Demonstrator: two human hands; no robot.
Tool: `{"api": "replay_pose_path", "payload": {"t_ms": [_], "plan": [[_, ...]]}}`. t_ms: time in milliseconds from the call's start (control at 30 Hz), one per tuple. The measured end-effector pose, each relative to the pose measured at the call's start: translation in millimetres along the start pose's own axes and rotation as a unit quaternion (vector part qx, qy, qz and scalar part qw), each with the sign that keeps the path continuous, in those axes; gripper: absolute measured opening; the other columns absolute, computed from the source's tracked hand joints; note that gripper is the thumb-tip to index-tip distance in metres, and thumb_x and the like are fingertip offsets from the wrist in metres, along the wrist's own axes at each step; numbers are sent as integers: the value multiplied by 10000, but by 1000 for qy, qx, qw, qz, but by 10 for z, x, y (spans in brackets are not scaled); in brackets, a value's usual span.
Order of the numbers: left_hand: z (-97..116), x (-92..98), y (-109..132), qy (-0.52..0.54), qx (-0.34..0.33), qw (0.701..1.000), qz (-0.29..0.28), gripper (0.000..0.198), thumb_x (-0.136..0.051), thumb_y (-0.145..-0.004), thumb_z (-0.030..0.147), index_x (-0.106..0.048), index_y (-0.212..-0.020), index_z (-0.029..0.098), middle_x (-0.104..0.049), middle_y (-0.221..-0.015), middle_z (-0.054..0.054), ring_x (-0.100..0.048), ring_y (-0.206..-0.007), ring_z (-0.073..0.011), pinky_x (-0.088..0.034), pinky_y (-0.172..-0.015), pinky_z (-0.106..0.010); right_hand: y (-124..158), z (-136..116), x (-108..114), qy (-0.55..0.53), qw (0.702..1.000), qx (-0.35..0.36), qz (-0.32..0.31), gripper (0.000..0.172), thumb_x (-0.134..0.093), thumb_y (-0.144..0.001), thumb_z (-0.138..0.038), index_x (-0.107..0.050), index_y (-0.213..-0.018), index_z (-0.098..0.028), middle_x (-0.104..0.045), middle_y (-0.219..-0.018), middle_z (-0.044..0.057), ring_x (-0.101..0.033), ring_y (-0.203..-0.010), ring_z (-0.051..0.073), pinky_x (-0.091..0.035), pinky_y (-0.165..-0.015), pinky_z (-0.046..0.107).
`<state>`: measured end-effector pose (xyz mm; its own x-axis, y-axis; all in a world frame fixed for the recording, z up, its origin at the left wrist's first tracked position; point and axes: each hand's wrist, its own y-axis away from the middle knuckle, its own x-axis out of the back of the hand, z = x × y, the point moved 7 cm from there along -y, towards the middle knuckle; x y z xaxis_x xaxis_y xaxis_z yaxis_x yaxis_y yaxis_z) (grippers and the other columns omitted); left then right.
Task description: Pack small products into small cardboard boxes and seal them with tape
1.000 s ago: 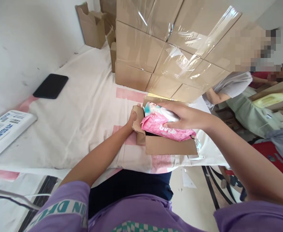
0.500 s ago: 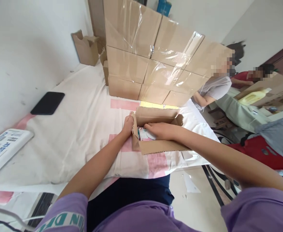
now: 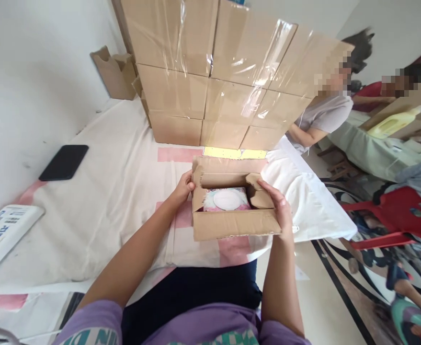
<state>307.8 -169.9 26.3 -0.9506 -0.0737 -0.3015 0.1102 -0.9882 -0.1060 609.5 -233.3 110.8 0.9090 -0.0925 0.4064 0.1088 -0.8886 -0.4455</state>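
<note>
Though open, box [image 3: 237, 225] between both hands [image 3: 184, 188] [image 3: 281, 211], carton stack [image 3: 174, 91] beyond.

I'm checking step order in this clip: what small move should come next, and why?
Probably fold the right end flap of the cardboard box farther down with the right hand: its fingers are at that flap, the pink-and-white pack lies inside, the near long flap is open, and the left hand holds the other end.

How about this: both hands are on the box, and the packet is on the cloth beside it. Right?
Not quite: the head view shows the packet inside the open cardboard box, not on the cloth. The left hand and right hand are on the box.
</note>
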Motion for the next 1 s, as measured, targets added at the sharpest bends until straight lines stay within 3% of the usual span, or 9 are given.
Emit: {"api": "replay_pose_path", "payload": {"t_ms": [67,233,367,467,567,733,867,1000], "plan": [[60,-56,62,16,-18,999,-42,799,-806,-487,824,-685,-923,165,-711,-928,-111,-673,-1023,-323,-549,-862,-364,-29,140,-163,4,999,-15,-37,730,-94,-1010,-617,-718,-1218,-302,-603,-1481,67,-479,-1465,349,-378,-1238,545],[266,-81,121,12,-64,995,-70,580,-824,-647,527,-693,-1089,175,-718,-1037,-102,-678,-1026,-307,-528,-892,-362,-106,128,-251,19,999,36,-12,827,49,-997,-538,-714,-1204,-294,-633,-1351,95,-505,-1409,327,-367,-1224,555],[418,-96,127,-34,-117,991,-51,423,-785,-667,491,-721,-960,192,-701,-1032,-103,-649,-1016,-301,-515,-897,-388,-77,174,-216,21,999,28,28,946,156,-944,-530,-730,-1167,-286,-657,-1255,135,-497,-1401,368,-355,-1209,618],[495,-132,148,-67,-167,983,-44,382,-763,-701,556,-724,-848,205,-682,-981,-108,-625,-967,-282,-499,-900,-404,-60,289,-218,61,998,-5,-23,750,-70,-944,-587,-701,-1238,-309,-652,-1313,116,-474,-1421,400,-359,-1191,654],[503,-174,176,-73,-185,979,-54,417,-740,-750,612,-727,-872,213,-671,-985,-106,-615,-940,-269,-495,-870,-399,-15,433,-213,90,992,-42,-79,614,-393,-864,-663,-645,-1321,-339,-601,-1431,85,-471,-1422,438,-403,-1161,647],[479,-189,212,-70,-222,970,-69,555,-608,-853,755,-716,-947,219,-655,-1028,-101,-607,-936,-249,-495,-869,-388,113,413,-173,-36,999,5,28,752,-446,-827,-860,-613,-1355,-352,-597,-1450,81,-474,-1433,420,-389,-1198,619],[480,-185,222,-85,-277,951,-107,557,-525,-909,736,-729,-1002,226,-653,-1029,-101,-592,-950,-255,-495,-859,-399,215,363,-193,-91,988,-20,123,601,-554,-954,-623,-513,-1484,-343,-596,-1451,65,-551,-1373,330,-445,-1163,548],[523,-169,253,-124,-284,945,-103,429,-553,-921,608,-728,-1028,231,-643,-1083,-114,-588,-997,-276,-486,-908,-443,226,312,-221,-108,986,-62,111,534,-618,-975,-400,-503,-1496,-406,-578,-1486,13,-554,-1382,271,-462,-1164,469]]}}
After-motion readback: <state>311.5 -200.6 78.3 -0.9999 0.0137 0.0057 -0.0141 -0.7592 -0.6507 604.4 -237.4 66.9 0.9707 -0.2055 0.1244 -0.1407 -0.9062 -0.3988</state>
